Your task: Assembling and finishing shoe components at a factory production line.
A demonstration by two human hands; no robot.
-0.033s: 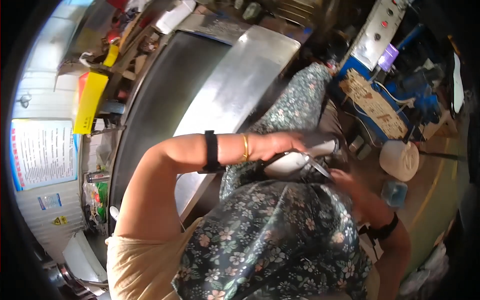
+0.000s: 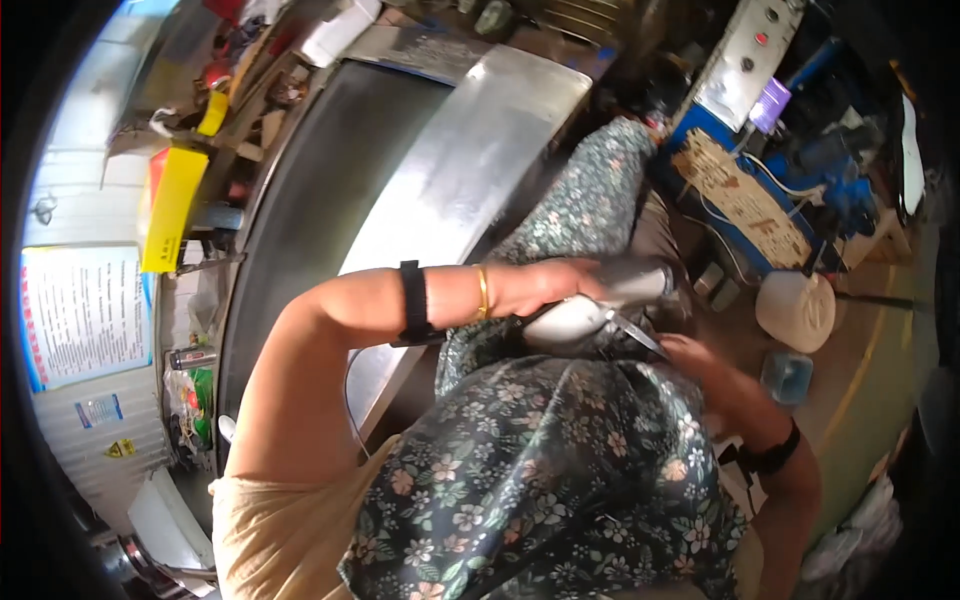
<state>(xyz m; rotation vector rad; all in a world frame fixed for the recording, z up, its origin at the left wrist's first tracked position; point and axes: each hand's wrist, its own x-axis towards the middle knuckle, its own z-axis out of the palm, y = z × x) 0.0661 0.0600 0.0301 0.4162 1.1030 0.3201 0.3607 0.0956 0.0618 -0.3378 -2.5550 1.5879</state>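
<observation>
Metal surface point(image 2: 450, 170) slightly leftward, hands point(image 2: 550, 285) similar

We find the scene unevenly lit: the left side is bright, and the pale wall point(image 2: 90, 190) looks nearly washed out toward the top. Strong glare whitens part of the metal panel point(image 2: 440, 180), while deep shadow swallows much around the blue machine point(image 2: 720, 145). We see a soft sheen on the floral apron point(image 2: 530, 470). Blur softens the left hand point(image 2: 555, 285) and right hand point(image 2: 697, 364). Toward the black rim, straight edges bow.
</observation>
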